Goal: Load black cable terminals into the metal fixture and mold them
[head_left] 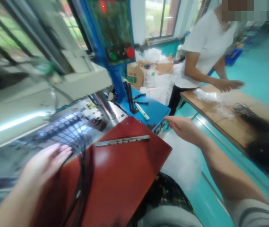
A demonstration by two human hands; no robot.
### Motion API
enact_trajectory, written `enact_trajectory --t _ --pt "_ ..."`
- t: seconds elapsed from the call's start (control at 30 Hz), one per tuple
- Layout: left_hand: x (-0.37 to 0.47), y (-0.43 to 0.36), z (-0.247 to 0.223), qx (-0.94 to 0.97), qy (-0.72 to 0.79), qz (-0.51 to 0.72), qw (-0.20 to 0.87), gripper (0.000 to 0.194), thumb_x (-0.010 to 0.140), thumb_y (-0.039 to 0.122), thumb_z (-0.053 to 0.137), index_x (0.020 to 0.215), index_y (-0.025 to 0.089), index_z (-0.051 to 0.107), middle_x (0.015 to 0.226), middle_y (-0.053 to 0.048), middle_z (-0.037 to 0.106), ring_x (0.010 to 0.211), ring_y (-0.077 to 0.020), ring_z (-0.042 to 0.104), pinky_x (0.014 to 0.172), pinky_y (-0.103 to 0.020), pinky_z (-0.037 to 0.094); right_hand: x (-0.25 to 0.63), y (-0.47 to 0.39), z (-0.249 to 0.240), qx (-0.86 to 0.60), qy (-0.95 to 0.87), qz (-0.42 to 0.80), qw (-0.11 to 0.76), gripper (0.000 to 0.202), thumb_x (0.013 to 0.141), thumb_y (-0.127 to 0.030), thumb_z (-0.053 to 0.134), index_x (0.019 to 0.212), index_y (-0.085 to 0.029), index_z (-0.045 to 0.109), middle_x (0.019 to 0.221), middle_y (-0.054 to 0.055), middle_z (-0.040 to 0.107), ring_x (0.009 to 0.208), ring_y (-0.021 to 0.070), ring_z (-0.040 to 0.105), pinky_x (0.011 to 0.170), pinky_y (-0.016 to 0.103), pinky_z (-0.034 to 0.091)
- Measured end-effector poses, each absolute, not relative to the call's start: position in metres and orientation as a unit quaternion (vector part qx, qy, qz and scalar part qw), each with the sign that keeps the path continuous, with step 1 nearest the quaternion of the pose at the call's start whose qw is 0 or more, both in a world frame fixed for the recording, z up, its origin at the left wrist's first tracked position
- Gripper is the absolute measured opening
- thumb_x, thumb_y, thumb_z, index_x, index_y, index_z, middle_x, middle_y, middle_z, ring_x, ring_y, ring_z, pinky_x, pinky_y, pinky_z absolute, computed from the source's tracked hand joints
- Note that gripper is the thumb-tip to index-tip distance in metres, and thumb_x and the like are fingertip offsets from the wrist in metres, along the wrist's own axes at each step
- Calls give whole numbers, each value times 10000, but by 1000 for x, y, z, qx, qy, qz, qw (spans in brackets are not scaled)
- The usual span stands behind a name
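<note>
My left hand (46,160) is blurred, palm partly up, its fingers stretched toward a bundle of black cables (83,167). The cables fan out over the metal mould (63,126) of a machine and hang down across a red plate (125,170). No firm grip on them shows. Beyond the blue table's corner, my right hand (184,129) has its thumb and fingers closed near a small teal piece that I cannot make out. On the red plate between my hands lies a narrow slotted metal bar (122,141).
A blue side table (155,108) bears pliers (140,102) and a utility knife (142,111). A control box (113,31) with red and green buttons stands above. At right, a person in white (205,47) works at a brown table (202,104) with plastic bags and black cables.
</note>
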State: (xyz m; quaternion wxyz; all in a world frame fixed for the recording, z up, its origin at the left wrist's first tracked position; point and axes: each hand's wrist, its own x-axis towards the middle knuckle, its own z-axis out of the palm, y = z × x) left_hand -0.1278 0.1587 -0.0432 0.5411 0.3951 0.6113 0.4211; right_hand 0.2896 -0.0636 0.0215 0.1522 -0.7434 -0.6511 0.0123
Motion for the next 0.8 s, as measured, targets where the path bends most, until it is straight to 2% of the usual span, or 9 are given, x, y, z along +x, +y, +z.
enact_trajectory --t 0.07,0.1,0.2,0.27,0.37,0.43,0.53,0.67,0.8 --pt "-132 152 -42 428 597 425 529 55 670 187 494 716 158 503 684 -28 615 689 -155 616 739 -332 535 255 -42 26 -644 -739 6 196 369 813 -97 346 1094 -165 576 1000 77 652 922 179 592 799 289 461" --pt "-133 150 -42 488 595 419 482 104 683 224 488 759 153 494 688 -26 604 677 -155 613 747 -358 529 237 -32 23 -601 -774 3 198 386 789 -70 352 1085 -160 583 994 83 650 925 184 587 806 301 463" --pt "-140 149 -43 541 614 450 359 247 638 227 547 867 147 499 700 -30 592 684 -192 601 763 -446 501 186 0 6 -476 -859 -13 190 443 749 -44 370 1147 -124 548 1145 121 581 1067 226 511 919 372 412" --pt "-145 151 -43 580 611 459 284 226 645 204 537 864 151 523 785 -59 600 773 -212 592 838 -462 458 158 23 -2 -410 -894 -22 178 570 687 -10 383 1240 -120 465 1289 127 471 1195 249 398 985 411 353" --pt "-150 149 -41 657 578 447 186 278 682 154 483 952 159 551 1012 -93 581 1005 -227 526 959 -421 374 127 59 -4 -379 -910 -37 164 729 616 66 328 1310 -155 372 1371 92 380 1270 214 298 1015 404 325" --pt "-149 146 -39 737 552 382 78 361 717 120 428 1062 145 531 1147 -115 528 1129 -237 440 1004 -406 320 111 85 -2 -377 -909 -59 169 695 646 68 314 1305 -143 374 1357 104 398 1264 215 309 1008 404 334" --pt "-145 145 -35 799 532 276 -50 459 750 86 369 1196 144 461 1252 -122 465 1189 -255 376 1001 -417 308 89 124 -2 -351 -914 -91 180 584 716 7 371 1291 -99 386 1331 144 420 1249 246 328 1007 417 326" --pt "-141 156 -33 834 498 214 -104 536 749 67 362 1273 175 394 1275 -100 458 1208 -248 356 997 -426 301 71 169 -9 -351 -910 -99 198 410 809 -65 386 1205 -118 479 1210 135 538 1153 227 447 984 397 346" --pt "-145 170 -38 849 476 199 -115 522 741 55 355 1253 134 422 1252 -109 488 1204 -239 372 1015 -415 278 71 193 -18 -378 -901 -100 189 326 825 -77 368 1082 -137 559 1089 113 606 1035 214 534 926 379 402"
